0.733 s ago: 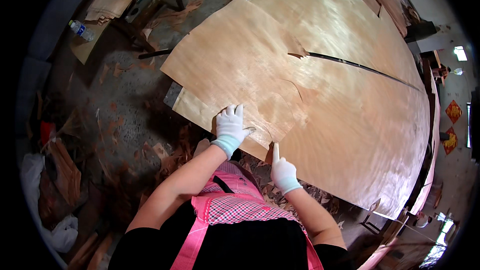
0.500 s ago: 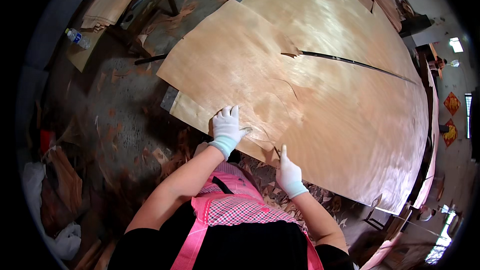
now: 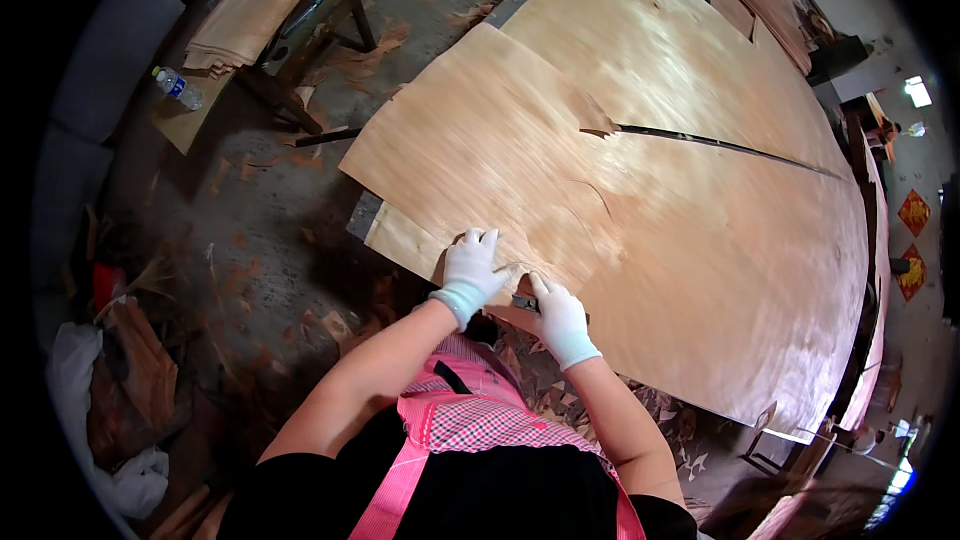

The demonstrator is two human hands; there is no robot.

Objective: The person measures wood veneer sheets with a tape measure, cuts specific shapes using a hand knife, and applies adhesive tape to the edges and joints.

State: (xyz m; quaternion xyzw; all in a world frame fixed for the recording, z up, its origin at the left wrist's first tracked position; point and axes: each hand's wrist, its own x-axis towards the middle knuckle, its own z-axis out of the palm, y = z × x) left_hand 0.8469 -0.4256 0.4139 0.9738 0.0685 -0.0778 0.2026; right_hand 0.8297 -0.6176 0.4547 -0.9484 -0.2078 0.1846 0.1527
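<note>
My left hand (image 3: 472, 265) in a white glove with a pale teal cuff lies with fingers apart on a smaller veneer sheet (image 3: 470, 130), near its front edge. Its thumb reaches toward my right hand (image 3: 562, 320), which is gloved too and closed on a dark flat blade (image 3: 524, 302) at that edge, just right of the left one. The smaller sheet overlaps a large pale veneer sheet (image 3: 720, 290) that spreads over the work surface. A long narrow dark gap runs across the large sheet, and curved cracks show in the smaller one.
At the upper left, stacked veneer (image 3: 250, 10) rests on a dark stand, with a water bottle (image 3: 178, 87) beside it. Veneer scraps (image 3: 375, 60) litter the floor. A white sack (image 3: 75, 390) lies at lower left, more sheets (image 3: 760, 10) at upper right.
My right hand has moved up and left toward my left hand, from a raised finger to a grip with the blade lying crosswise. The view has shifted slightly.
</note>
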